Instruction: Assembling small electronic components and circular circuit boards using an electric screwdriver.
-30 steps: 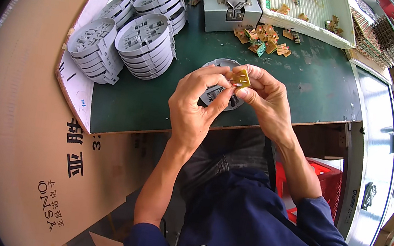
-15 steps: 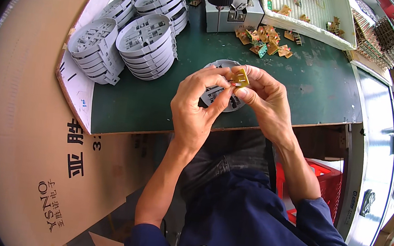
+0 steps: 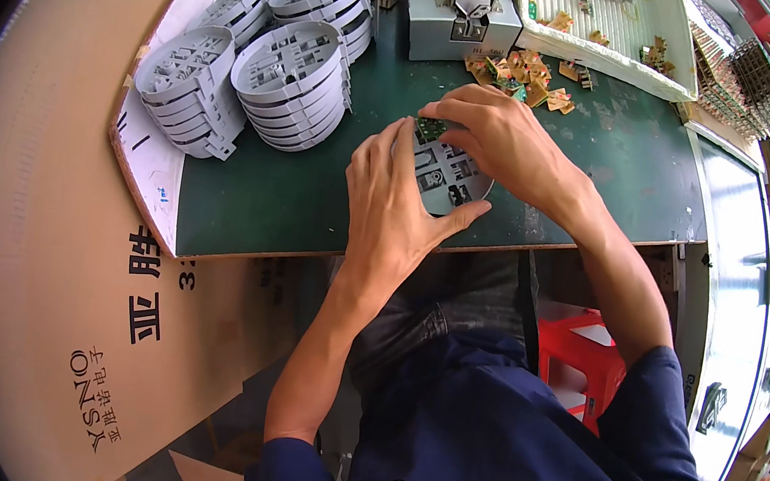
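A round grey plastic housing (image 3: 435, 175) with slots and compartments lies on the green bench near its front edge. My left hand (image 3: 394, 193) is spread round its left and near side, fingers along the rim and thumb at the near right, holding it. From the far right, my right hand (image 3: 507, 140) reaches over the housing. Its fingertips pinch a small green circuit board (image 3: 430, 130) against the far left part of the housing. The right fingers partly cover the board, so I cannot tell how deep it sits.
Stacked grey housings (image 3: 290, 89) stand at the left, beside a white side panel (image 3: 157, 184). Behind my hands are a loose pile of small circuit boards (image 3: 527, 69), a metal machine (image 3: 435, 26) and a white foam tray (image 3: 617, 62). A red stool (image 3: 585, 357) is below the bench.
Both hands had held a small yellowish board above the housing. Now my left hand grips the housing's rim, and the right has moved a board, green side showing, down to its far left part.
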`<state>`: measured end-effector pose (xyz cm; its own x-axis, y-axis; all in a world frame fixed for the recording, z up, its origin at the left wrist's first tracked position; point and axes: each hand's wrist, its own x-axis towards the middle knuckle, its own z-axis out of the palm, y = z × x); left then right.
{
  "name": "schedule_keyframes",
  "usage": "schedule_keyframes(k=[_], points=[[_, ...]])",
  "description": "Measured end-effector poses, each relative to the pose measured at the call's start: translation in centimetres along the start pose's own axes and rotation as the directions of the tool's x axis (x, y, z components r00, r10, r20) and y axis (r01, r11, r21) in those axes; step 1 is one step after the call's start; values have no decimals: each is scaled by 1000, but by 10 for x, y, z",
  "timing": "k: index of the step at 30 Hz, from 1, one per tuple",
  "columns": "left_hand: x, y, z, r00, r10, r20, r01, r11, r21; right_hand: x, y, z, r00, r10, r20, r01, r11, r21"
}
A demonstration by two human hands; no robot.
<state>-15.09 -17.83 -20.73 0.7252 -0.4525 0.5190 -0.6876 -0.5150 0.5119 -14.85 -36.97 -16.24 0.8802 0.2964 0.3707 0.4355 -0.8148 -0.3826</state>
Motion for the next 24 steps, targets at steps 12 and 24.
schedule_keyframes(k=[12, 24], points=[[0, -5, -7, 999, 25, 35, -25, 1000, 0, -6, -7, -2, 998, 63, 22, -64, 997, 39], [-1, -5, -8, 998, 36, 45, -37, 999, 35, -13, 4, 11, 995, 44, -90, -32, 990, 137]])
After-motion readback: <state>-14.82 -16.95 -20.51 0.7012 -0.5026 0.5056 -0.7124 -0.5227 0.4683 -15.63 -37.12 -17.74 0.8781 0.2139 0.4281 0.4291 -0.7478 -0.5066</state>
